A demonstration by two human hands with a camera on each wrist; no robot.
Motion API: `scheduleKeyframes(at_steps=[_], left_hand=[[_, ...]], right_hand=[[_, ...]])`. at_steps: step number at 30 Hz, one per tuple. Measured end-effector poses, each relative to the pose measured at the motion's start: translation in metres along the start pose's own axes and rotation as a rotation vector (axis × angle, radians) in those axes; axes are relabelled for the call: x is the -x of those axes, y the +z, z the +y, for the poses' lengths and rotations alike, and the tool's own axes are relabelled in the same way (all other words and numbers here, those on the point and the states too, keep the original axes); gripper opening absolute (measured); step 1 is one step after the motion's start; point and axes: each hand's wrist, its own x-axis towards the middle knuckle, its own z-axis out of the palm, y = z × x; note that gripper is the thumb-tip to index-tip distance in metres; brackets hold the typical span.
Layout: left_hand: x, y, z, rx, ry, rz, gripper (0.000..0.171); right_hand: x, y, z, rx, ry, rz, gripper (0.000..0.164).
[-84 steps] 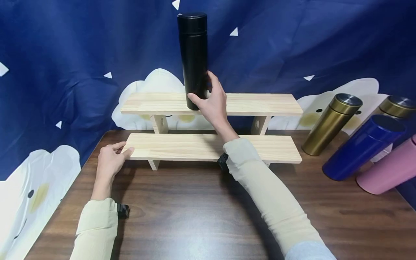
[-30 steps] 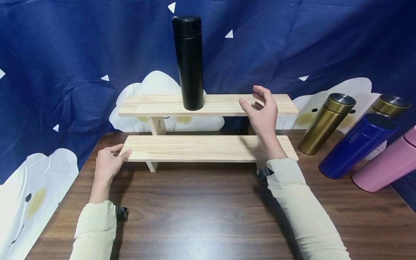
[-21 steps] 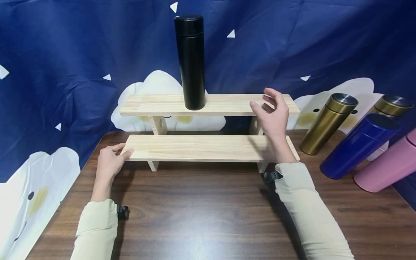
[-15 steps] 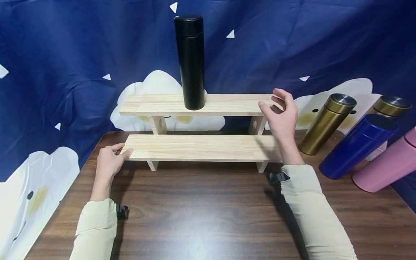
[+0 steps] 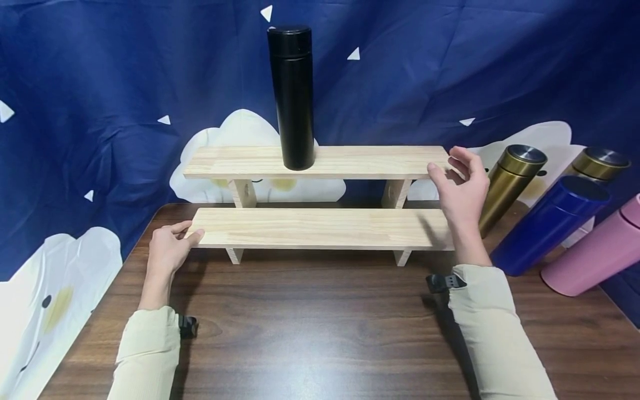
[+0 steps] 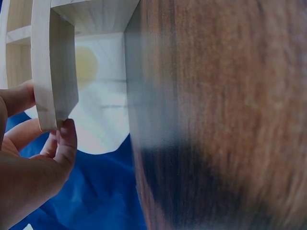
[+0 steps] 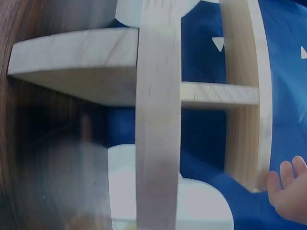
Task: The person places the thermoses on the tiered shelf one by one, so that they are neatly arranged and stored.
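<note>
A two-tier wooden rack (image 5: 320, 228) stands at the back of the table. On its upper board, left of the middle, a black thermos bottle (image 5: 294, 105) stands upright. My left hand (image 5: 167, 250) pinches the left end of the lower board. In the left wrist view, this hand (image 6: 36, 167) has fingers on both faces of the board's end. Holding nothing, my right hand (image 5: 462, 191) hovers by the upper board's right end, fingers loosely curved and thumb apart. The right wrist view has that hand (image 7: 290, 191) beside the board's end, partly cut off by the frame.
To the right stand a gold thermos (image 5: 507, 183), partly behind my right hand, a second gold one (image 5: 600, 162), a blue one (image 5: 550, 222) and a pink one (image 5: 595, 250). The brown wooden table (image 5: 310, 322) meets a blue patterned cloth (image 5: 390, 72) behind.
My right hand held the black thermos on the upper board, then let it go and moved right to the board's far end. The thermos stays standing. My left hand keeps its place.
</note>
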Motion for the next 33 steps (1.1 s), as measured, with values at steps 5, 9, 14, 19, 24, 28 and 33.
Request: scheduleKeyframes(at_steps=[5, 9, 14, 19, 24, 28, 33], left_hand=[[0.0, 0.0, -0.002, 0.003, 0.001, 0.006, 0.05], [0.0, 0.0, -0.002, 0.004, 0.004, 0.007, 0.05], [0.0, 0.001, -0.001, -0.004, 0.019, 0.012, 0.049], [0.0, 0.0, -0.001, -0.001, 0.017, 0.013, 0.049], [0.0, 0.0, -0.001, 0.011, 0.011, 0.014, 0.049], [0.0, -0.001, -0.001, 0.013, 0.004, 0.01, 0.049], [0.0, -0.001, 0.0, 0.011, 0.003, 0.003, 0.049]], right_hand=[[-0.002, -0.013, 0.003, 0.057, 0.029, 0.059, 0.05], [-0.003, -0.024, 0.007, 0.075, 0.03, 0.106, 0.049], [-0.002, -0.036, 0.013, 0.131, 0.019, 0.173, 0.047], [-0.002, -0.043, 0.017, 0.116, 0.045, 0.258, 0.047], [-0.001, -0.047, 0.023, 0.157, 0.063, 0.333, 0.05], [-0.001, -0.05, 0.027, 0.205, 0.033, 0.378, 0.056], [-0.002, -0.051, 0.027, 0.225, -0.011, 0.409, 0.06]])
